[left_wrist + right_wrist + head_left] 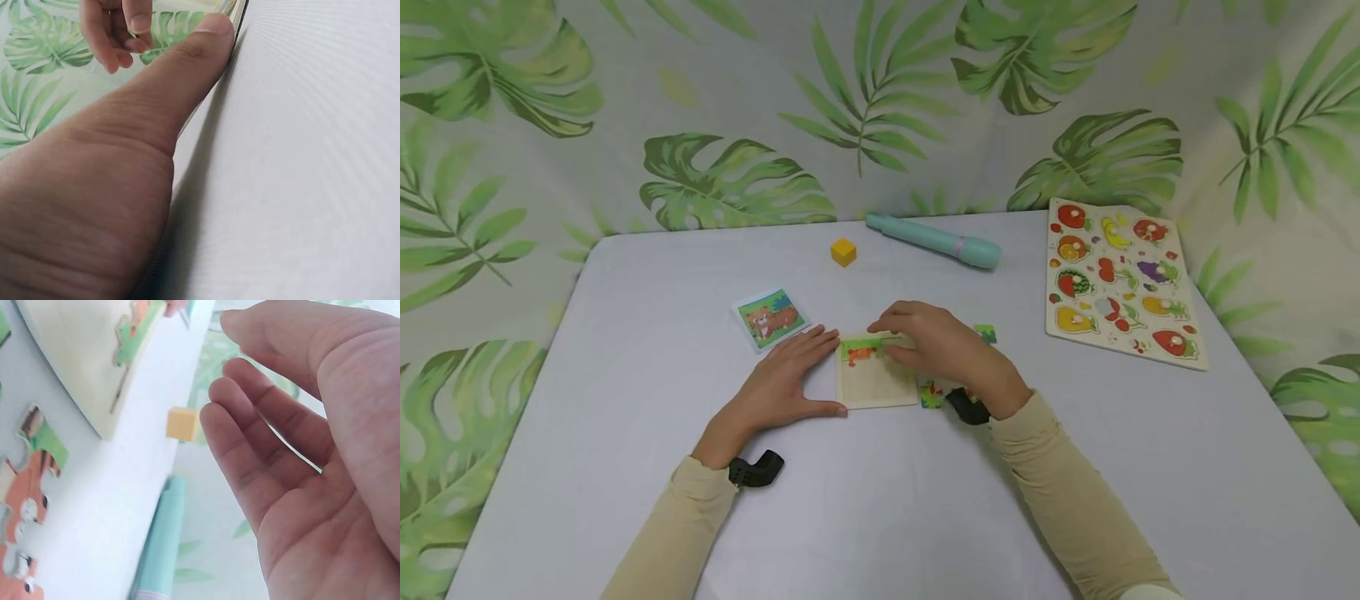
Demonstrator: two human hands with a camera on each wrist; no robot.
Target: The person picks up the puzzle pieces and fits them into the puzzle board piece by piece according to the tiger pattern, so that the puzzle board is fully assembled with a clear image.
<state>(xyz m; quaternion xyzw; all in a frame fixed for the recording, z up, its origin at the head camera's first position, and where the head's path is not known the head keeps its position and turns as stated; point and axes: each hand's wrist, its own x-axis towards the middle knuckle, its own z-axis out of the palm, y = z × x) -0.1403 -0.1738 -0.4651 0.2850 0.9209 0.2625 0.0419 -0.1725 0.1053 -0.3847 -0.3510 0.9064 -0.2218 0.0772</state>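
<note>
A small wooden puzzle board (877, 388) lies in front of me, with joined puzzle pieces (859, 350) along its far left part. My left hand (782, 379) is spread at the board's left side, straight fingers by the far corner and thumb at the near one. Over the board's far right part hovers my right hand (940, 342). Its fingers are loosely bent, and the right wrist view shows nothing between them and the thumb. Loose puzzle pieces (31, 494) lie beside the board, partly covered by the right hand and wrist in the head view.
A picture card (771, 318) of a brown animal lies beyond the left hand. Farther back are a yellow cube (843, 252) and a teal tube-shaped object (936, 240). A fruit puzzle board (1123, 287) lies at the right, near the leaf-print cloth.
</note>
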